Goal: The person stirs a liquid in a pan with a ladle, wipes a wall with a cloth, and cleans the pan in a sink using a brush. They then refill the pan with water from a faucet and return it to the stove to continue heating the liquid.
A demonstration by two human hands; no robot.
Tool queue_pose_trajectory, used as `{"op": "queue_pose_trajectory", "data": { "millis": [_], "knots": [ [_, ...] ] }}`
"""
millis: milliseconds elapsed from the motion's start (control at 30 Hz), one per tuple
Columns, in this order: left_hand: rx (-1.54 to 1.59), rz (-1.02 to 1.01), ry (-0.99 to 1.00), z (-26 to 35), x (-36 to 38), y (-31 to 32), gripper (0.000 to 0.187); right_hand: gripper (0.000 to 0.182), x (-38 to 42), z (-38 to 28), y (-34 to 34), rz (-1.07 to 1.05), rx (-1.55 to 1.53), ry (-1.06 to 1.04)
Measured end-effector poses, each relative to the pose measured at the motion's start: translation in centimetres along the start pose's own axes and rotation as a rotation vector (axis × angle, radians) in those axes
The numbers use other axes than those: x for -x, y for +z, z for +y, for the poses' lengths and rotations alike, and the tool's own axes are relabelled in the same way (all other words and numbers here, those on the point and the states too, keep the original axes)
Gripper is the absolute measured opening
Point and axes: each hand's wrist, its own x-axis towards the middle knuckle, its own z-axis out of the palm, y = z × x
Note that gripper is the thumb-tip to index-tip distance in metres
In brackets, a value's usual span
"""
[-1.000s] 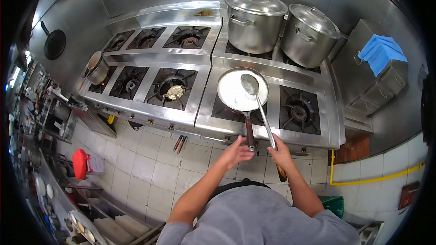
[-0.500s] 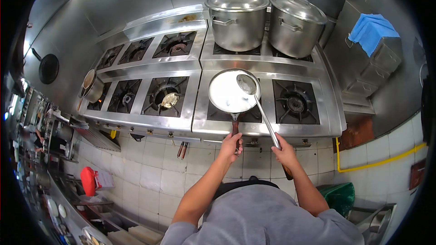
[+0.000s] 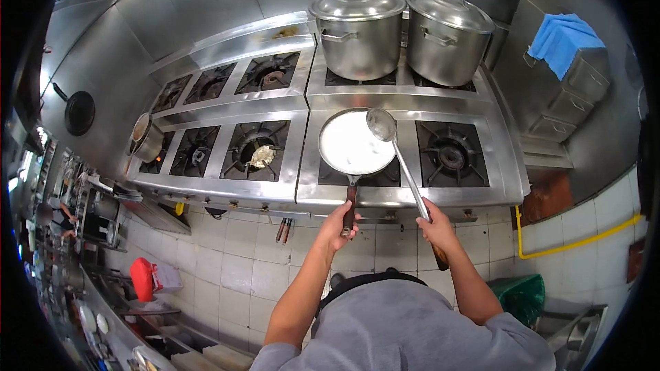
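My left hand is closed around the dark handle of a frying pan. White content, very bright in this view, fills the pan, which is over the front burner on the right half of the stove. In my right hand is the long metal handle of a ladle, its dark end sticking out below my fist. The ladle's round bowl overlaps the pan's upper right rim.
Two large lidded stockpots stand on the back burners. A small pot sits at the far left, and crumpled pale material lies on a front burner. A blue cloth drapes over the metal cabinet on the right.
The ladle's bowl has shifted from over the white content to the pan's upper right rim. My left hand has moved slightly left with the handle. The whole view has shifted a little.
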Motion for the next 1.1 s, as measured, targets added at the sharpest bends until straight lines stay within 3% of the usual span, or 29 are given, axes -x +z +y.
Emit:
{"op": "queue_pose_trajectory", "data": {
  "millis": [100, 200, 367, 533, 600, 667, 700, 767, 933, 1033, 1100],
  "knots": [
    [-0.001, -0.116, 0.04, -0.2, 1.2, -1.2, 0.038, 0.064, -0.1, 0.0, 0.1, 0.003, -0.015, 0.002],
    [-0.032, -0.073, 0.064, -1.6, 2.2, -6.3, 0.046, 0.065, 0.0, -0.6, -0.2, 0.027, 0.056, -0.027],
    [-0.129, 0.274, 0.098, -6.9, 5.3, -17.7, 0.045, 0.066, -1.3, 0.1, -1.2, 0.12, 0.256, -0.134],
    [-0.247, 0.595, 0.008, -18.9, 7.2, -27.4, 0.039, 0.068, -3.7, -1.3, -2.3, 0.164, 0.432, -0.323],
    [-0.554, 0.591, -0.121, -23.4, 8.6, -29.1, 0.037, 0.069, -5.2, -2.0, -2.7, 0.161, 0.524, -0.294],
    [-0.94, 0.36, -0.173, -27.7, 9.4, -31.9, 0.04, 0.069, -6.5, -2.6, -3.2, 0.15, 0.606, -0.302],
    [-0.934, 0.36, -0.17, -27.6, 10.0, -31.1, 0.04, 0.068, -7.2, -2.8, -3.4, 0.141, 0.684, -0.306],
    [-0.941, 0.436, -0.394, -27.5, 12.0, -29.0, 0.041, 0.067, -8.8, -2.6, -3.6, 0.154, 0.742, -0.346],
    [-0.651, 0.582, -0.245, -26.8, 13.9, -27.5, 0.038, 0.068, -11.7, -1.8, -3.1, 0.118, 0.821, -0.369],
    [-0.443, 0.659, -0.203, -26.8, 13.4, -28.5, 0.038, 0.062, -13.2, -0.9, -2.3, 0.037, 0.696, -0.484],
    [-0.313, 0.675, -0.166, -27.0, 12.6, -29.8, 0.037, 0.044, -12.5, -3.2, -1.5, -0.283, 0.252, 0.06]
  ]
}}
